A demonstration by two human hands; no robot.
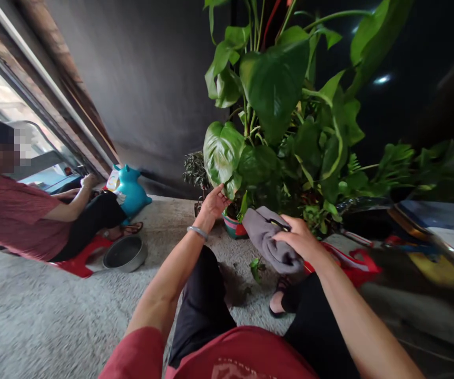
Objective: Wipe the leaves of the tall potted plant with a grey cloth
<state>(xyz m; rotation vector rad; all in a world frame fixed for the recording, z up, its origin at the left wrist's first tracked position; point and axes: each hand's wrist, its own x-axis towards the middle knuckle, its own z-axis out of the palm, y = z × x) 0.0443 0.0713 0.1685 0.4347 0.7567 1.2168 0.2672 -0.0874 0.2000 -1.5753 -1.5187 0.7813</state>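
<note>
Your right hand (pixel 298 237) grasps a bunched gray cloth (pixel 268 245) at one o'clock, while at twelve your left hand (pixel 212 205) is at the lower edge of a broad glossy leaf (pixel 223 150), though whether it pinches the leaf cannot be told. Farther off at ten o'clock, a metal basin (pixel 124 255) rests on the floor (pixel 41 316) near a seated person (pixel 33 210), with a blue animal-shaped toy (pixel 131 192) at eleven.
</note>
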